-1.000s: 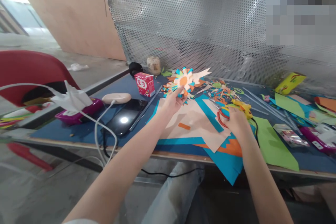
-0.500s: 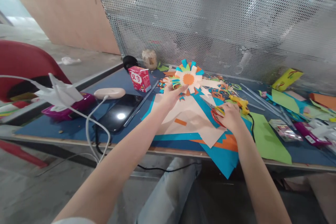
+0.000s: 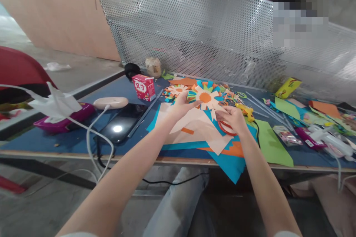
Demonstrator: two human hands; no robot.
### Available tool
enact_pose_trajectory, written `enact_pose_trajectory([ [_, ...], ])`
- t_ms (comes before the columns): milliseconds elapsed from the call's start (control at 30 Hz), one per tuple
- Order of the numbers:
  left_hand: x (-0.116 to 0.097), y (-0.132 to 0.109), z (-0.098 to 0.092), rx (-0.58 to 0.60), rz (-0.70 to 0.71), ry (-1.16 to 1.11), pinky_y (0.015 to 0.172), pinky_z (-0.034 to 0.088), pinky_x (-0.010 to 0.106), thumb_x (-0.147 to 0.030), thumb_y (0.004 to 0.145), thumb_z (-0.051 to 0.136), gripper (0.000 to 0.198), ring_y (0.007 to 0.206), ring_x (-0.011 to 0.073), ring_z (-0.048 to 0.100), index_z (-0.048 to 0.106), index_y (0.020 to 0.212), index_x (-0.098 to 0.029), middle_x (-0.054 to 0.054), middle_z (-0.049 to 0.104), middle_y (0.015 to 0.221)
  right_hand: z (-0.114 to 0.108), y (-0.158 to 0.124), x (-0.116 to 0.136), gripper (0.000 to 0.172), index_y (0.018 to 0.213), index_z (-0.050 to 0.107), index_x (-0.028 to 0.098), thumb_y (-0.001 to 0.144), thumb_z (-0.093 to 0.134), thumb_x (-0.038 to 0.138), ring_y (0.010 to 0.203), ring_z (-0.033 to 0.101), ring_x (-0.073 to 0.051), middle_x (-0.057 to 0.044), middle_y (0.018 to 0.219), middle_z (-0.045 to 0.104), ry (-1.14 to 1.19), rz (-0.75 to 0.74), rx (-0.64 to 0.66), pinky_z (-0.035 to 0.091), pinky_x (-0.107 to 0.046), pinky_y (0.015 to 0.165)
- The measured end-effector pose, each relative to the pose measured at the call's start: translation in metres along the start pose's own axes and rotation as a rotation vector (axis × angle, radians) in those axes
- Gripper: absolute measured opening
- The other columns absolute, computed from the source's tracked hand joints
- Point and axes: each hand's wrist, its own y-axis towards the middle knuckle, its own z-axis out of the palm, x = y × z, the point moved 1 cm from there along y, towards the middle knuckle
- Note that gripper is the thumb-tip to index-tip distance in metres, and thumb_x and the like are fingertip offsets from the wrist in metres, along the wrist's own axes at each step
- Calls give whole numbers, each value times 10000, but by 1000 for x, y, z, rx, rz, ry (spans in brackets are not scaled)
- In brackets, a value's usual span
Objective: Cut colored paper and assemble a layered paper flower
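My left hand (image 3: 183,104) is closed on the left edge of a layered paper flower (image 3: 205,97). It has an orange centre, pale petals and blue loops behind. My right hand (image 3: 232,118) is closed at the flower's lower right, its fingertips pinching a pale paper strip (image 3: 219,115) there. Just under that palm show the red handles of a pair of scissors (image 3: 226,129); the blades are hidden. Beneath both hands lie pale paper sheets (image 3: 178,133) over blue paper (image 3: 228,166), with a small orange paper piece (image 3: 187,130) on top.
On the left are a smartphone (image 3: 122,124), a pink box (image 3: 144,87), a white charger with cables (image 3: 110,103) and a purple tissue pack (image 3: 65,118). Another paper flower (image 3: 175,89) lies behind my left hand. At right are a yellow glue gun (image 3: 246,112), green paper (image 3: 272,144) and clear sticks (image 3: 269,107).
The flower has come lower and turned more toward me. My right hand has moved from gripping the scissors to pinching the pale strip. The view has shifted slightly right.
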Motion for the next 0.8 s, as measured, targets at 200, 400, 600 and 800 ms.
enact_pose_trajectory([
  [200,-1,1,1,-110,-8,-121,698,500,261,-293,538,772,397,708,119,614,547,841,-170,3,644,811,3,-11,-1,295,676,666,166,528,773,398,604,680,-193,-40,686,707,40,107,43,571,-311,635],
  [400,0,4,-1,-197,-23,-204,624,496,229,-321,514,783,394,636,96,593,556,801,-176,-20,628,734,-3,-28,5,268,746,679,135,601,745,350,576,686,-176,-73,745,716,-176,239,250,570,-257,556],
  [600,0,5,-4,-196,6,-182,602,479,219,-352,537,771,334,631,97,581,611,762,-164,-13,630,725,-22,-28,28,215,821,683,153,679,695,314,604,693,-185,-86,763,722,-397,400,213,560,-233,505],
  [800,4,9,-14,-374,-64,-212,608,471,220,-403,497,772,388,599,83,562,595,757,-176,-28,622,698,-56,-41,55,295,899,700,214,732,611,440,614,694,-223,-83,784,726,-424,-41,44,588,-374,572],
])
